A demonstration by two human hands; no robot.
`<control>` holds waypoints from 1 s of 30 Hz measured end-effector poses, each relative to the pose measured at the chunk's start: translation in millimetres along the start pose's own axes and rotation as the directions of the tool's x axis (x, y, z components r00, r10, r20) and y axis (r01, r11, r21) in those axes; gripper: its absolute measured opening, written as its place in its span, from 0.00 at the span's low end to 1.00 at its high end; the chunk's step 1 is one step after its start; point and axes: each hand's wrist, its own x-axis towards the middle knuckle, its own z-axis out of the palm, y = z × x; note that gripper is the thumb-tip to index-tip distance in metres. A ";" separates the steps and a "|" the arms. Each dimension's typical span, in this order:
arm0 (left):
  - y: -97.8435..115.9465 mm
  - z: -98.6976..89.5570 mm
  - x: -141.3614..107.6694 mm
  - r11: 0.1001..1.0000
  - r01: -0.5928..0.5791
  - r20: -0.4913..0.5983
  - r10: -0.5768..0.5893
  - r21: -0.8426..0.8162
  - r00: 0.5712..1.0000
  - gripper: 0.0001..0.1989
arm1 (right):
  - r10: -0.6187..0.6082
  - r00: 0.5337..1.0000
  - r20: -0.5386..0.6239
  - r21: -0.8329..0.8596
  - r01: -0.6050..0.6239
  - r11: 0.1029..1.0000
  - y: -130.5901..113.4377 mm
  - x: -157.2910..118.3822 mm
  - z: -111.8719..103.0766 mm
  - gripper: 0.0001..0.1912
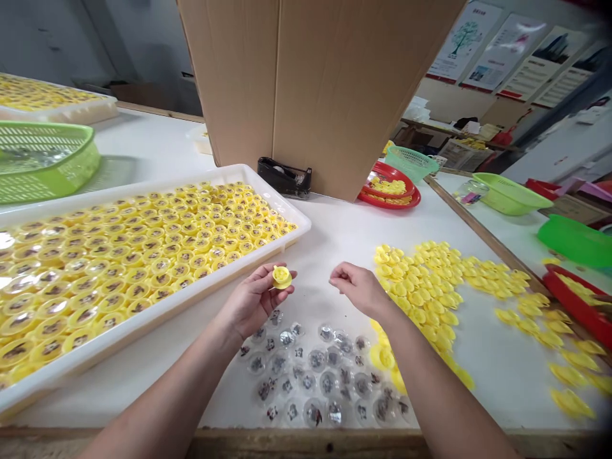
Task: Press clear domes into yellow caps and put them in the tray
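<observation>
My left hand (255,296) holds a small round yellow piece (282,276) between thumb and fingers, close to the edge of a white tray (239,271). To its right my right hand (356,287) hovers over the table with fingertips pinched together; whether anything is between them is too small to tell. Clear domed discs with dark printed figures (316,360) lie on the table below and between the hands. A spread of yellow pieces (425,287) lies right of my right hand, partly behind the forearm. Rows of yellow pieces with printed clear covers (162,245) fill the tray.
A tall cardboard box (315,89) stands at the back, with a black tape dispenser (284,177) at its foot. Red plates (389,191) and a mint basket (411,162) are behind right. A green basket (48,159) sits at left, a green bowl (511,193) at right.
</observation>
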 end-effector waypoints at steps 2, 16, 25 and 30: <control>-2.5 1.9 0.0 1.000 0.015 0.003 -0.015 -0.004 1.000 0.11 | -0.091 0.994 -0.053 0.087 0.095 0.992 -31.5 1.4 3.6 0.06; 29.1 -0.2 -11.9 0.982 -0.186 0.032 0.187 -0.021 0.982 0.06 | -0.177 0.982 -0.071 0.093 0.184 0.979 -40.3 27.1 43.7 0.04; 51.0 -5.2 -20.3 0.928 -0.374 0.016 0.374 0.006 0.927 0.08 | -0.183 0.979 0.090 0.037 0.180 0.983 -61.9 50.9 91.9 0.09; 44.8 -5.0 -17.7 0.935 -0.356 0.042 0.356 -0.006 0.934 0.08 | -0.144 0.984 0.107 0.095 0.135 0.986 -65.9 59.8 100.8 0.11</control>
